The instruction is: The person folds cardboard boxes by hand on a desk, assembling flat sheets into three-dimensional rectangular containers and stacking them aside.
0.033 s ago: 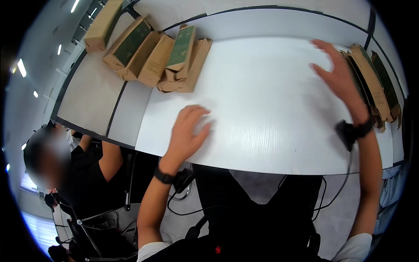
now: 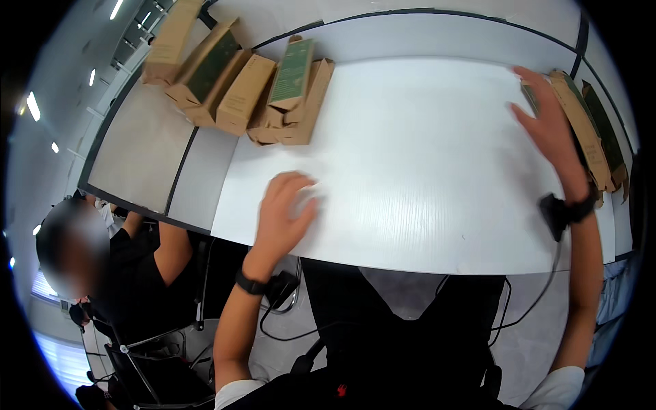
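While the right hand point(image 2: 552, 131) hangs with fingers extended and thumb well apart, nothing visible in its grasp, a row of flattened cardboard cartons point(image 2: 585, 133) stands just to its right. Their long axis runs away from the person, roughly in line with that hand and its wrist, so the hand lies alongside them rather than across. The edge of one shows in the gap between its thumb and fingers; whether skin meets cardboard I cannot tell. A dark green flattened carton point(image 2: 607, 137) is farthest to its right.

The left hand point(image 2: 275, 217) is half open, fingers loosely curled and thumb apart, blurred, with no object seen in it; whether it rests on the white desk point(image 2: 410, 178) or hovers is unclear. Ahead of it, well apart, a green-faced carton point(image 2: 292, 76) lies on an open brown carton point(image 2: 314, 106), its long axis pointing away and slightly rightward. A plain brown carton point(image 2: 247, 89) sits to their left, ahead and left of this hand. The left hand is much nearer this group; the right, the flattened row.
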Motion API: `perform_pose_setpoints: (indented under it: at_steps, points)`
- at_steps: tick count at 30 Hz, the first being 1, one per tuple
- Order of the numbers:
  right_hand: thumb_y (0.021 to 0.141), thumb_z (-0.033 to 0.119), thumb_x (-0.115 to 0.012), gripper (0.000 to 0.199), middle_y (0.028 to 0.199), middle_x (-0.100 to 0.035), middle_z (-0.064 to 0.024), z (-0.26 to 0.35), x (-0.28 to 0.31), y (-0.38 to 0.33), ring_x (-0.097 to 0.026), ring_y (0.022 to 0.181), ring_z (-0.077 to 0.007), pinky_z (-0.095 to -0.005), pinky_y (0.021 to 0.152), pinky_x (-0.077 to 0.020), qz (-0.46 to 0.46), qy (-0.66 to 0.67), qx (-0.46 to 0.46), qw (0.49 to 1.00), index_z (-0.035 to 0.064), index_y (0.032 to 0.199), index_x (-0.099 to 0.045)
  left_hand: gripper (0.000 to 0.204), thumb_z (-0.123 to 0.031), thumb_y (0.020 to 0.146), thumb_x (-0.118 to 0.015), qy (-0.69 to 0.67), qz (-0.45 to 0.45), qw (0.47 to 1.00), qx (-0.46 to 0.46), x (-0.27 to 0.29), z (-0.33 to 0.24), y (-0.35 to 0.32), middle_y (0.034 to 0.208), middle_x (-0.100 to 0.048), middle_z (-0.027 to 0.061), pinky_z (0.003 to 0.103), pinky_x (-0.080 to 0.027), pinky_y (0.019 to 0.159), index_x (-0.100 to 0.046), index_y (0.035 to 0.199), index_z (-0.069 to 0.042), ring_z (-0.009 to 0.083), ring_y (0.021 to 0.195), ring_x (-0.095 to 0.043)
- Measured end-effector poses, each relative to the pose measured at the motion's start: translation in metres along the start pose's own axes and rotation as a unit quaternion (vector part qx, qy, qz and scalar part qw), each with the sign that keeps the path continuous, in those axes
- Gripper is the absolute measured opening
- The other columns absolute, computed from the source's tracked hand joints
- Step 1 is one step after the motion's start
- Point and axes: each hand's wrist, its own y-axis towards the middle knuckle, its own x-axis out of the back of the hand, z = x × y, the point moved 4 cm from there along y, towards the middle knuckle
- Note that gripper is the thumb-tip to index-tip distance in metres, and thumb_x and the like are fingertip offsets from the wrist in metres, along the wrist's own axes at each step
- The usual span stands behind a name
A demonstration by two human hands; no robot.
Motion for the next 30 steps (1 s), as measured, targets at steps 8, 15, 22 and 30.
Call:
perform_pose_setpoints:
  at_steps: [8, 15, 22, 30]
  points:
    - [0.081, 0.048, -0.075, 0.089, 0.146, -0.051, -0.0291, -0.124, 0.02, -0.076, -0.049, 0.135, -0.0436, -0.0435, 0.114, -0.0394, 0.09, -0.216, -0.217, 0.948, 0.0009, 0.151, -0.046, 0.036, -0.002, 0.085, -0.07, -0.004, -0.137, 0.986, 0.098, 0.016, 0.048, -0.001, 0.121, -0.061, 0.0122, 0.039, -0.05, 0.09, -0.063, 0.12, -0.005, 0.0279, 0.109, -0.06]
    - [0.073, 0.046, -0.08, 0.09, 0.119, -0.066, -0.0277, -0.044, 0.003, -0.05, -0.065, 0.109, -0.0397, -0.0429, 0.093, -0.0515, 0.201, -0.166, -0.139, 0.955, -0.0021, 0.143, -0.05, 0.053, -0.016, 0.088, -0.074, -0.01, -0.026, 0.988, 0.153, -0.02, 0.038, 0.008, 0.134, -0.056, 0.0114, 0.043, -0.046, 0.102, -0.055, 0.136, -0.006, 0.0287, 0.123, -0.055]
    - [0.08, 0.041, -0.082, 0.083, 0.139, -0.055, -0.0174, 0.04, -0.032, -0.031, -0.056, 0.128, -0.0306, -0.0427, 0.108, -0.0469, 0.355, 0.263, -0.109, 0.89, 0.0133, 0.151, -0.048, 0.038, -0.009, 0.085, -0.074, -0.093, 0.067, 0.993, -0.01, -0.04, -0.039, 0.042, 0.123, -0.064, 0.0128, 0.039, -0.047, 0.1, -0.064, 0.121, -0.004, 0.029, 0.116, -0.061]
    - [0.075, 0.061, -0.077, 0.104, 0.145, -0.051, -0.0257, 0.052, -0.087, -0.045, -0.05, 0.133, -0.0416, -0.0467, 0.113, -0.041, 0.166, -0.019, 0.091, 0.982, 0.0008, 0.152, -0.042, 0.037, -0.012, 0.085, -0.074, -0.168, 0.17, 0.963, -0.121, -0.087, -0.103, 0.048, 0.126, -0.059, 0.0153, 0.041, -0.05, 0.097, -0.065, 0.12, -0.007, 0.0346, 0.117, -0.058]
